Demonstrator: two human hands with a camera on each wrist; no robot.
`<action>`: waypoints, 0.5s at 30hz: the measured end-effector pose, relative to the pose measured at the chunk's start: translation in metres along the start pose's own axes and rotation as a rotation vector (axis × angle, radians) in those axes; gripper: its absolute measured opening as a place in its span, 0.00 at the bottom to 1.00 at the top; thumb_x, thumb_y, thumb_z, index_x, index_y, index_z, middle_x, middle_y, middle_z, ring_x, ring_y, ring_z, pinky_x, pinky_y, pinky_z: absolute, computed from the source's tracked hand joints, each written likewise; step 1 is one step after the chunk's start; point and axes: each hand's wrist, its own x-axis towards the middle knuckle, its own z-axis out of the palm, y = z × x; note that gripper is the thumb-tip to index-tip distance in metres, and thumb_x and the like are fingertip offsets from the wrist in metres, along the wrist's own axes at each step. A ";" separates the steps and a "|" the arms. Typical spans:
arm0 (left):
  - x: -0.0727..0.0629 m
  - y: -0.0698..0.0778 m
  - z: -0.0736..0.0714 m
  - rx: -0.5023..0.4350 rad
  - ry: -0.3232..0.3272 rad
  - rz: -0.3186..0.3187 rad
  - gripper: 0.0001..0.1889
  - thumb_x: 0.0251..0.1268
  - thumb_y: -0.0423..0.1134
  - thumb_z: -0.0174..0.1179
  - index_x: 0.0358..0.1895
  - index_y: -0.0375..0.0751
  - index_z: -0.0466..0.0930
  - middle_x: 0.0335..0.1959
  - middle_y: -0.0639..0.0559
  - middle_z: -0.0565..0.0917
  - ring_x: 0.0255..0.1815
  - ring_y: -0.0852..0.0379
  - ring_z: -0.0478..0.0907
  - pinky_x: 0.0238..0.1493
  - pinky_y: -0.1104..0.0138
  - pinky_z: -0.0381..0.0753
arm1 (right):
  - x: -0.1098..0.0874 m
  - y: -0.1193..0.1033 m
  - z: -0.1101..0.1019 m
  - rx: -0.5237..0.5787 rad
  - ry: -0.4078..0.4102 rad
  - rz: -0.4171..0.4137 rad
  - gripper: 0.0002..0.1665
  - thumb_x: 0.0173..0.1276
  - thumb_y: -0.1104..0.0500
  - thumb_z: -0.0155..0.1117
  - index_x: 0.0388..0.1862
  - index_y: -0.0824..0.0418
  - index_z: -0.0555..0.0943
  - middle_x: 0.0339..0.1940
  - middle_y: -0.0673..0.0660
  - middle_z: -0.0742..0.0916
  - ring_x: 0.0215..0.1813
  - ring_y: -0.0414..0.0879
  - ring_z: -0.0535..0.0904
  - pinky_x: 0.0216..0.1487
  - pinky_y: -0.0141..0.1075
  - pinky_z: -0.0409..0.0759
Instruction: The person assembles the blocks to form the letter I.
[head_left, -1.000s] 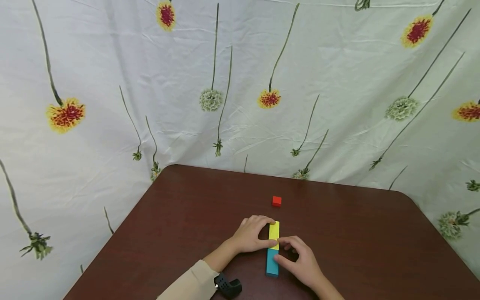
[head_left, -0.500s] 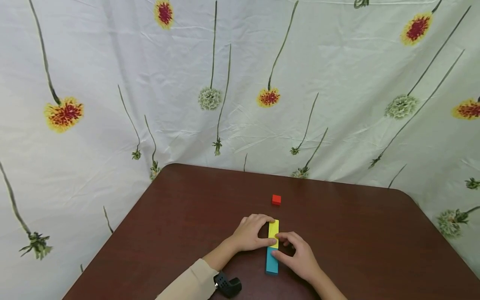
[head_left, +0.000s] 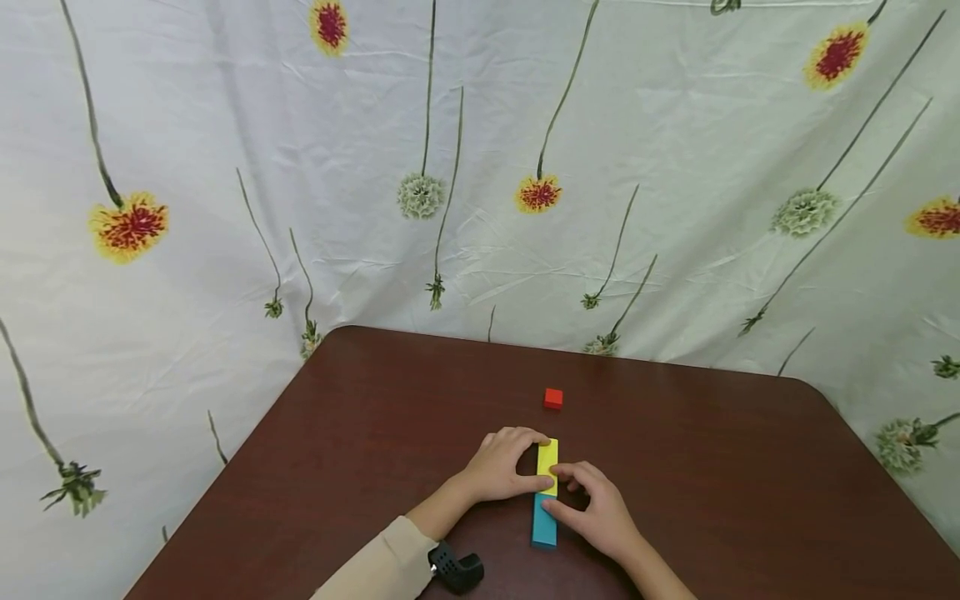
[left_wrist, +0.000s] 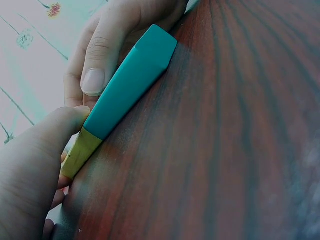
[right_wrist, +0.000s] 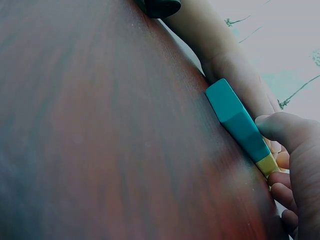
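— Left hand [head_left: 501,467]?
— Pinching yellow block [head_left: 547,467] from its left side.
— Right hand [head_left: 596,512]?
— Gripping the seam with teal block [head_left: 544,521], end to end on table [head_left: 360,433] — red cube [head_left: 553,398] beyond.

Three blocks lie on one dark brown wooden table [head_left: 375,417]: one long yellow rectangular block [head_left: 548,460], one long teal rectangular block [head_left: 543,525] at its 6 o'clock end, and one small red cube [head_left: 553,399] at 12 o'clock. Two hands are in view: left hand [head_left: 501,467] and right hand [head_left: 596,512].
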 end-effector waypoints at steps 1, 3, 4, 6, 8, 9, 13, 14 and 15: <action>0.000 0.000 0.000 -0.001 0.001 0.001 0.30 0.63 0.61 0.59 0.65 0.50 0.73 0.63 0.55 0.74 0.66 0.50 0.66 0.62 0.47 0.62 | 0.000 0.000 0.000 -0.001 -0.001 0.001 0.21 0.57 0.54 0.77 0.49 0.54 0.83 0.41 0.42 0.81 0.41 0.42 0.75 0.43 0.37 0.76; 0.000 0.000 0.000 -0.001 0.002 0.002 0.30 0.63 0.61 0.59 0.65 0.50 0.73 0.63 0.55 0.74 0.66 0.49 0.66 0.62 0.47 0.62 | 0.000 0.000 0.000 -0.003 -0.001 0.002 0.21 0.57 0.53 0.77 0.49 0.54 0.83 0.42 0.42 0.81 0.41 0.42 0.75 0.43 0.37 0.76; 0.000 0.000 0.000 0.001 0.003 0.003 0.30 0.63 0.61 0.59 0.65 0.50 0.73 0.63 0.55 0.74 0.66 0.49 0.66 0.62 0.47 0.62 | 0.000 0.000 0.000 -0.004 -0.001 -0.001 0.21 0.57 0.53 0.77 0.49 0.54 0.83 0.42 0.42 0.81 0.41 0.42 0.75 0.43 0.37 0.76; 0.000 0.000 0.000 0.008 0.006 0.004 0.30 0.63 0.61 0.59 0.64 0.50 0.73 0.63 0.55 0.74 0.66 0.49 0.66 0.62 0.47 0.62 | 0.000 0.000 0.000 -0.009 0.002 -0.005 0.21 0.57 0.53 0.77 0.49 0.54 0.83 0.42 0.42 0.81 0.40 0.42 0.75 0.43 0.37 0.76; 0.000 -0.001 0.000 0.012 0.007 0.007 0.30 0.63 0.61 0.59 0.65 0.50 0.73 0.63 0.55 0.74 0.66 0.49 0.66 0.62 0.47 0.62 | 0.000 0.001 0.001 -0.014 0.006 -0.005 0.21 0.56 0.54 0.77 0.49 0.54 0.83 0.41 0.42 0.81 0.40 0.41 0.75 0.43 0.37 0.76; 0.000 -0.001 0.001 0.014 0.007 0.009 0.30 0.63 0.61 0.59 0.65 0.50 0.73 0.63 0.55 0.74 0.66 0.49 0.66 0.62 0.47 0.63 | 0.000 0.001 0.001 -0.015 0.006 -0.002 0.21 0.56 0.54 0.77 0.49 0.54 0.84 0.41 0.41 0.81 0.40 0.41 0.75 0.43 0.37 0.76; 0.000 -0.001 0.001 0.011 0.006 0.012 0.31 0.64 0.61 0.59 0.65 0.50 0.72 0.63 0.55 0.74 0.66 0.49 0.66 0.61 0.47 0.63 | 0.001 0.002 0.002 -0.018 0.007 0.004 0.22 0.54 0.54 0.78 0.48 0.54 0.84 0.42 0.40 0.81 0.40 0.39 0.75 0.44 0.36 0.76; 0.000 -0.002 0.001 0.012 0.006 0.012 0.31 0.64 0.62 0.58 0.65 0.50 0.72 0.63 0.55 0.74 0.66 0.49 0.66 0.61 0.47 0.63 | 0.001 0.002 0.002 -0.017 0.006 0.005 0.22 0.54 0.55 0.78 0.48 0.54 0.84 0.42 0.40 0.81 0.40 0.39 0.75 0.44 0.36 0.76; 0.000 -0.002 0.001 0.011 0.006 0.011 0.31 0.64 0.62 0.58 0.65 0.50 0.72 0.63 0.55 0.74 0.66 0.49 0.66 0.61 0.47 0.63 | 0.001 0.002 0.002 -0.018 0.006 0.004 0.22 0.54 0.55 0.78 0.48 0.54 0.84 0.42 0.40 0.81 0.40 0.39 0.75 0.44 0.36 0.76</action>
